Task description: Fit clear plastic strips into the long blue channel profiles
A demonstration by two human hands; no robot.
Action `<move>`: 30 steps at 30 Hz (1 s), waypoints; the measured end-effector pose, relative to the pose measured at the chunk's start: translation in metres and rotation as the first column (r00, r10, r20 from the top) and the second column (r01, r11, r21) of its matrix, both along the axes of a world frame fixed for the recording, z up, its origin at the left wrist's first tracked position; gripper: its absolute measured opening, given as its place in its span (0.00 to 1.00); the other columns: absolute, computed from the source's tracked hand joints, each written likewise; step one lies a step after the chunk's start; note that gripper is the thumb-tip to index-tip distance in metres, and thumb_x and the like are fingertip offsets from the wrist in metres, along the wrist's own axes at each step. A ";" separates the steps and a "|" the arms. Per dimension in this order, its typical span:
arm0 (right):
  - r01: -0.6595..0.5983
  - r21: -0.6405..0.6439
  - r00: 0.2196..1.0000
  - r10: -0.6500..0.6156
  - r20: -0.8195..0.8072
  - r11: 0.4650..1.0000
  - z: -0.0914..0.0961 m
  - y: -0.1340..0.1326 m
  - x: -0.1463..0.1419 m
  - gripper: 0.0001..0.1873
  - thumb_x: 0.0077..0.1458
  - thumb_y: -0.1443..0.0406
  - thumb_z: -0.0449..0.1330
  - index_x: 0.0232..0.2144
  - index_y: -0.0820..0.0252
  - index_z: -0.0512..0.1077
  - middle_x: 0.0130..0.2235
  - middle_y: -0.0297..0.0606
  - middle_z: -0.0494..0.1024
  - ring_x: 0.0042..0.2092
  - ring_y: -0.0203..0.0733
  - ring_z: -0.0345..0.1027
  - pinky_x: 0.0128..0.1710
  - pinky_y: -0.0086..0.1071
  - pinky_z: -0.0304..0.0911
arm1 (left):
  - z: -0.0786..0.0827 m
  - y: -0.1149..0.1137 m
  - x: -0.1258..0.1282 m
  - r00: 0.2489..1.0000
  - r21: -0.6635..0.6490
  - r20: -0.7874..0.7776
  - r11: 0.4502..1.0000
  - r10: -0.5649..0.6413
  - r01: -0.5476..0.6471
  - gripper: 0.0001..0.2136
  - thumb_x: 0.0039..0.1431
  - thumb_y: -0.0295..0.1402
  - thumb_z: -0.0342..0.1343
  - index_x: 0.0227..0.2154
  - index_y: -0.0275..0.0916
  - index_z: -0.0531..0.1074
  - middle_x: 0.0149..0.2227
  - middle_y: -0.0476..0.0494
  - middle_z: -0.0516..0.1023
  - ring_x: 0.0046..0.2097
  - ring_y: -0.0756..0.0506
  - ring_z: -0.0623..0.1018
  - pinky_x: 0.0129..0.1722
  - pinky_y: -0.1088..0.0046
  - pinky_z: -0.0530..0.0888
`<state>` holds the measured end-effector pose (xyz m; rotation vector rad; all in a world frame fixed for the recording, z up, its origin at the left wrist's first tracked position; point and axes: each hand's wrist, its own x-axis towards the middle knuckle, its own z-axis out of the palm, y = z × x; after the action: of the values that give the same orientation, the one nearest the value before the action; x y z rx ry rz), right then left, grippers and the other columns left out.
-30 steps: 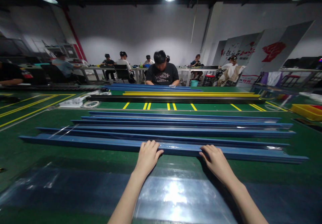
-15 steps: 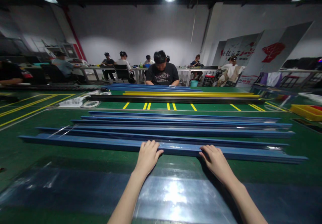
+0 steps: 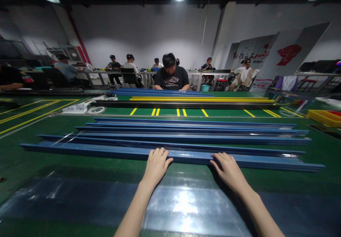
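Observation:
The nearest long blue channel strip (image 3: 190, 159) lies crosswise on the green table in front of me. My left hand (image 3: 157, 161) grips its near edge just left of the middle, fingers hooked over the rim and thumb on the front side. Farther right, my right hand (image 3: 224, 162) holds the same edge, with its fingertips partly hidden. Clear film strands (image 3: 64, 138) stretch across the strip's left part. Several more blue strips (image 3: 191, 137) lie roughly parallel behind it.
A glossy clear sheet (image 3: 170, 205) covers the near table under my forearms. Beyond the blue strips lie a black bar (image 3: 186, 105) and yellow strips (image 3: 199, 99). A yellow bin (image 3: 323, 118) is at right, a white coil (image 3: 96, 110) at left. A person (image 3: 171, 79) sits opposite.

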<state>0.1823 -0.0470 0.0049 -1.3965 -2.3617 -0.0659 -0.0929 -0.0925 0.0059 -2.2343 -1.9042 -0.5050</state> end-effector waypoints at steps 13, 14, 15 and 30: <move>-0.082 -0.027 0.997 0.082 -0.006 0.996 0.011 -0.007 -0.053 0.09 0.56 0.62 0.52 0.36 0.59 0.67 0.36 0.39 0.72 0.40 0.42 0.62 0.39 0.34 0.53 | -0.002 0.003 -0.001 1.000 0.011 0.015 1.000 -0.012 0.012 0.08 0.59 0.37 0.49 0.34 0.39 0.69 0.37 0.46 0.73 0.40 0.44 0.69 0.39 0.67 0.60; -0.089 -0.029 0.996 0.089 -0.010 0.996 0.012 -0.008 -0.059 0.09 0.56 0.62 0.53 0.37 0.60 0.67 0.37 0.39 0.72 0.40 0.42 0.62 0.39 0.33 0.54 | -0.002 0.003 -0.001 1.000 0.014 0.016 1.000 -0.013 0.013 0.08 0.59 0.37 0.49 0.34 0.39 0.69 0.37 0.46 0.73 0.40 0.44 0.69 0.39 0.67 0.60; -0.093 -0.027 0.996 0.093 -0.007 0.995 0.013 -0.008 -0.064 0.08 0.55 0.62 0.54 0.37 0.60 0.67 0.37 0.39 0.72 0.40 0.42 0.62 0.38 0.33 0.54 | -0.002 0.003 -0.001 1.000 0.017 0.017 1.000 -0.014 0.013 0.08 0.59 0.37 0.49 0.34 0.39 0.69 0.37 0.46 0.73 0.40 0.44 0.69 0.39 0.67 0.60; -0.057 0.032 0.996 0.054 0.071 0.998 0.016 -0.008 -0.076 0.06 0.56 0.67 0.51 0.29 0.58 0.67 0.33 0.37 0.70 0.36 0.40 0.61 0.33 0.30 0.53 | 0.001 0.001 0.000 0.999 0.008 0.039 1.000 -0.021 0.021 0.08 0.59 0.37 0.48 0.36 0.39 0.68 0.38 0.46 0.73 0.41 0.45 0.69 0.41 0.66 0.61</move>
<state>0.1061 -0.0553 0.0207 -1.3326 -2.4432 -0.1404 -0.0928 -0.0913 0.0072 -2.2582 -1.8963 -0.5625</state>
